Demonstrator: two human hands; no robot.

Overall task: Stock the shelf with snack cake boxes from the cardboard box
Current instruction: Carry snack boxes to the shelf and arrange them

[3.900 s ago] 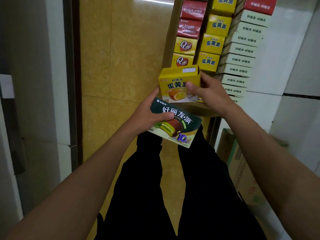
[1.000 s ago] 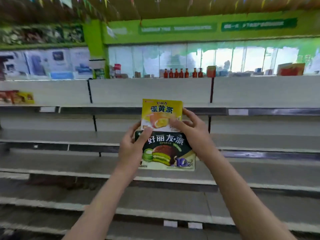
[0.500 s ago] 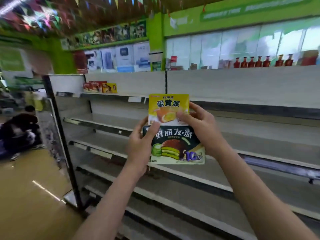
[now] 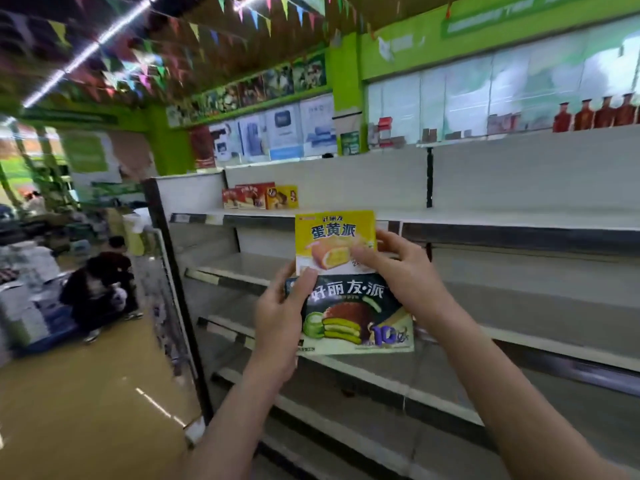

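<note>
I hold two snack cake boxes up in front of a grey shelf unit. My left hand (image 4: 282,323) grips the left edge of a dark green box (image 4: 360,317) with a chocolate and green cake picture. My right hand (image 4: 398,271) pinches the lower right corner of a yellow box (image 4: 334,239), which stands just above the green one. Both boxes face me, upright. On the top shelf (image 4: 485,216) at the back left stand a few red and yellow boxes (image 4: 259,197). The cardboard box is out of view.
The shelf unit's lower shelves (image 4: 519,344) run to the right, with its dark end post (image 4: 180,306) at the left. A crouching person (image 4: 100,289) is in the aisle at the left beside stacked goods (image 4: 24,303). Red bottles (image 4: 595,114) line the unit's top.
I have carried both boxes from the stack of goods to the shelf unit. Over the last second the view swung left, bringing the shelf's left end and the aisle into sight. My grips are unchanged.
</note>
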